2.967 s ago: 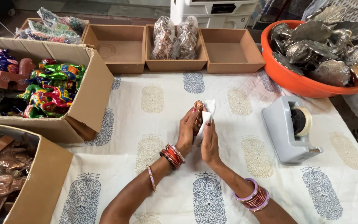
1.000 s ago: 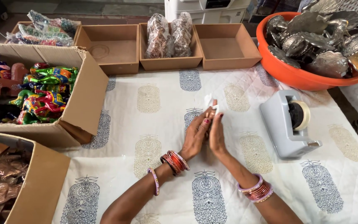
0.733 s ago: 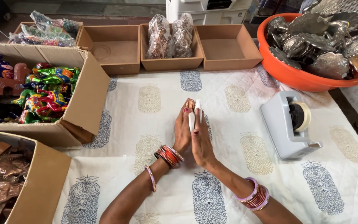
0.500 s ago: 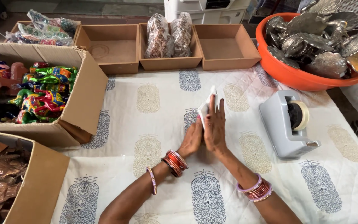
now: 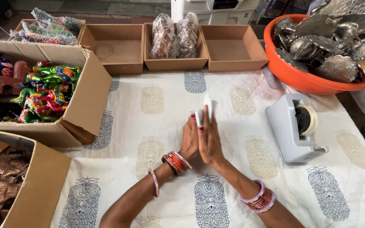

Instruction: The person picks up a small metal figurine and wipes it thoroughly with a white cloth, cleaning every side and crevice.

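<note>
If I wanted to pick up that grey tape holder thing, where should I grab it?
Probably grab the grey tape dispenser from above, across its two long flat sides, around the middle of the body. The tape roll and the cutting end stay clear that way.

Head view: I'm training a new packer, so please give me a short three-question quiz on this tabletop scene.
1. True or false: the small white rolled piece is pressed between the left hand and the right hand.
2. What fills the round orange plastic tub? A) silver metal pieces B) coloured toys C) nothing
3. Which side of the hands is the grey tape dispenser on?

Key: 1 true; 2 A; 3 the person's right.
</note>
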